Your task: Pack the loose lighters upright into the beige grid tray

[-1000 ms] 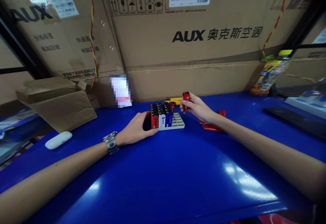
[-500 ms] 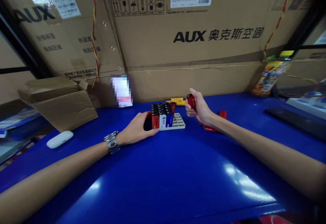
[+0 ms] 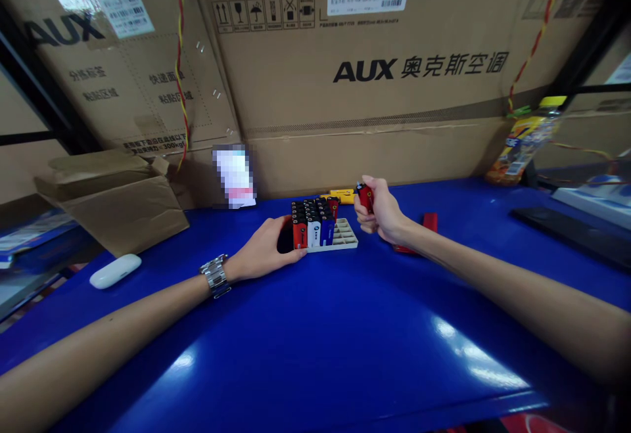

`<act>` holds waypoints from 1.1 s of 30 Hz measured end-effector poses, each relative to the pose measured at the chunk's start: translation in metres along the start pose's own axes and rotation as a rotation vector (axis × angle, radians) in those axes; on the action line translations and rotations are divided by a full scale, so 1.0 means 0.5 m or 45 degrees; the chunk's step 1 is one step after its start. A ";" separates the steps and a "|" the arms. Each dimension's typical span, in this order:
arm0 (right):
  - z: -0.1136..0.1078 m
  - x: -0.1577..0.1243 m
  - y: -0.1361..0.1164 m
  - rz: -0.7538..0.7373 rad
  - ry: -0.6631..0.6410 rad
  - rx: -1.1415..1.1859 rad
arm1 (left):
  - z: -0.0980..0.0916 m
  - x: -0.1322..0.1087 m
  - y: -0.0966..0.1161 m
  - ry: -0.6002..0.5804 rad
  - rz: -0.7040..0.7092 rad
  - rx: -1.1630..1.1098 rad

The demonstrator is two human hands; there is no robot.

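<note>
A pale grey tray (image 3: 345,241) with small compartments stands on the blue table. Upright lighters with black tops fill its left part; a red lighter (image 3: 300,235), a white lighter (image 3: 314,232) and a blue lighter (image 3: 327,230) form the front row. My left hand (image 3: 269,246) grips the tray's left end, thumb along the front, other fingers partly hidden behind. Right of the tray and above the table, my right hand (image 3: 382,209) is closed around a dark red lighter (image 3: 365,198), its top tilted left. More red lighters (image 3: 430,223) lie behind my right wrist.
Yellow lighters (image 3: 342,196) lie at the back by the large carton (image 3: 419,137). Leftward are a phone (image 3: 235,173), an opened cardboard box (image 3: 133,213) and a white case (image 3: 116,271). A drink bottle (image 3: 522,144) and a long black object (image 3: 572,236) are rightward.
My right hand has shifted slightly left and down with the red lighter, nearer the tray. My left hand stays on the tray. The view has shifted very slightly.
</note>
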State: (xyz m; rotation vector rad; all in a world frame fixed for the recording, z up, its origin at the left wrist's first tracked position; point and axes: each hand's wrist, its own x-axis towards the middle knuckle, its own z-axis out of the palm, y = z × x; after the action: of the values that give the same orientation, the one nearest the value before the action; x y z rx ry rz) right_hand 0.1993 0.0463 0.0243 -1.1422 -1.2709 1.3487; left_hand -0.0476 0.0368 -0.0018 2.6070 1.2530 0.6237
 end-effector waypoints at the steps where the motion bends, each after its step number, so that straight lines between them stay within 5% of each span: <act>1: 0.000 0.000 -0.001 0.008 0.008 -0.007 | 0.000 0.000 0.000 0.001 0.004 -0.002; 13: -0.008 0.011 0.011 0.005 0.067 -0.174 | -0.004 -0.001 0.004 -0.012 -0.009 -0.019; 18: -0.022 0.015 0.022 -0.314 -0.066 -0.472 | -0.004 0.000 0.005 -0.008 -0.006 -0.004; 25: -0.046 0.023 0.017 -0.864 -0.021 -0.946 | -0.001 -0.001 0.002 -0.002 -0.004 0.003; 33: -0.041 0.023 0.036 -0.781 -0.078 -0.770 | 0.000 0.000 0.001 0.012 0.017 0.004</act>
State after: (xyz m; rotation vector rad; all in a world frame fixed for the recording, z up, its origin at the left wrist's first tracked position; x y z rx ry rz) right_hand 0.2176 0.0600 0.0055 -0.9669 -1.9499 0.5557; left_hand -0.0475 0.0364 -0.0018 2.6205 1.2410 0.6374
